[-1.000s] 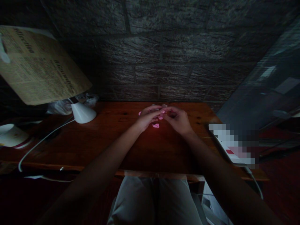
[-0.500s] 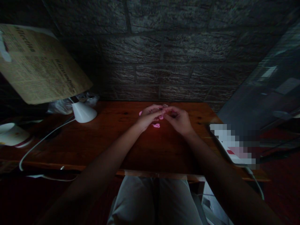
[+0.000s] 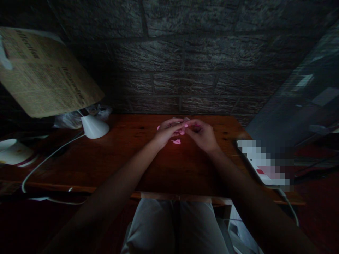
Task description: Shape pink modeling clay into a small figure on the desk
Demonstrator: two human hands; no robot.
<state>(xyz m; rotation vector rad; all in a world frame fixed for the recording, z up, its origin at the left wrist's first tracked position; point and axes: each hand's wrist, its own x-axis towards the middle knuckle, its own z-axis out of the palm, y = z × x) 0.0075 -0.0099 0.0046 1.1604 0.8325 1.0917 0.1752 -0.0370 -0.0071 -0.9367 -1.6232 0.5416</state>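
Observation:
Over the far middle of the wooden table, my left hand (image 3: 168, 130) and my right hand (image 3: 202, 134) meet at the fingertips. Pinched between them is a small pink piece of what looks like modelling clay (image 3: 185, 125). Both hands are closed, with thumbs and forefingers at the piece. More pink clay (image 3: 182, 132) shows just under the left fingers, partly hidden. A loose, crumpled pink scrap (image 3: 176, 141) lies on the tabletop nearer to me. Another pink bit (image 3: 158, 127) peeks out left of the left hand.
At left stand a lamp with a newsprint shade (image 3: 53, 74) and white base (image 3: 95, 127), and a paper cup (image 3: 16, 152). A plastic bag (image 3: 67, 120) lies behind the lamp. On the right edge sits a partly blurred white device (image 3: 261, 165) with a cable (image 3: 291, 210). A dark brick wall (image 3: 169, 56) closes the back.
Both hands stay in nearly the same place. The fingertips shift slightly, and the pink piece between them shows more plainly now than half a second ago.

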